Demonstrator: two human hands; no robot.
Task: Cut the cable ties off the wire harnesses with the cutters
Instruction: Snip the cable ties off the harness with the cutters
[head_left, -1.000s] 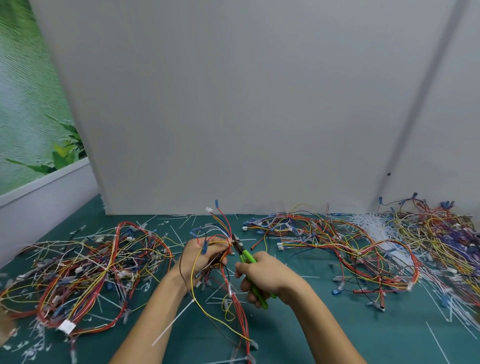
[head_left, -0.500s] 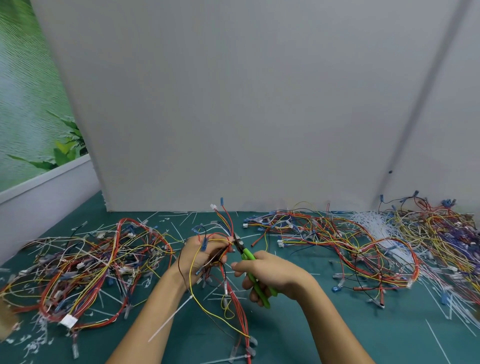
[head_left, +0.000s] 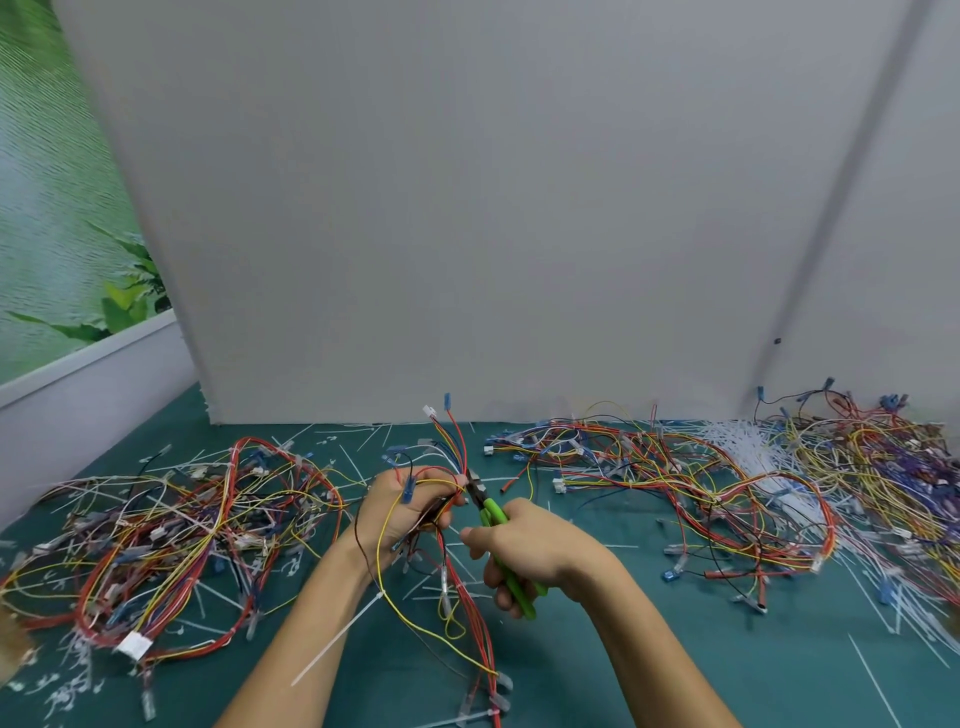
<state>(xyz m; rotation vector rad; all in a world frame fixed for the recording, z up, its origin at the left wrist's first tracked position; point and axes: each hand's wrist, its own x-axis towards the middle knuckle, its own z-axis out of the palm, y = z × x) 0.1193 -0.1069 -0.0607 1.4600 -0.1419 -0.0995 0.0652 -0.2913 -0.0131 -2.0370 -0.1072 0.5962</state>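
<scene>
Back closed by tall grey flat partition panel (head_left: 467, 208), L edge by low white ledge (head_left: 78, 395). Tangled heap of red/yellow wire harnesses (head_left: 171, 530) fills L of teal table mat (head_left: 753, 675); wider multicolour wire tangle (head_left: 675, 483) w/ loose white cable ties (head_left: 748, 452) fills R. Centre taken: left hand (head_left: 410, 506) grips loose red-yellow harness (head_left: 467, 613) hanging betw. forearms, right hand (head_left: 535, 551) grips green-handled cutters (head_left: 491, 512). Open lane: bare mat near-R of right forearm, few thin white tie offcuts (head_left: 875, 680).

- Two bare hands: left hand (head_left: 410, 506), right hand (head_left: 535, 551).
- One pair of green-handled metal cutters (head_left: 492, 512).
- One held multicoloured wire harness (head_left: 470, 603).
- Three tangled harness heaps (head_left: 171, 525).
- Loose white plastic cable ties (head_left: 748, 447): beyond counting.
</scene>
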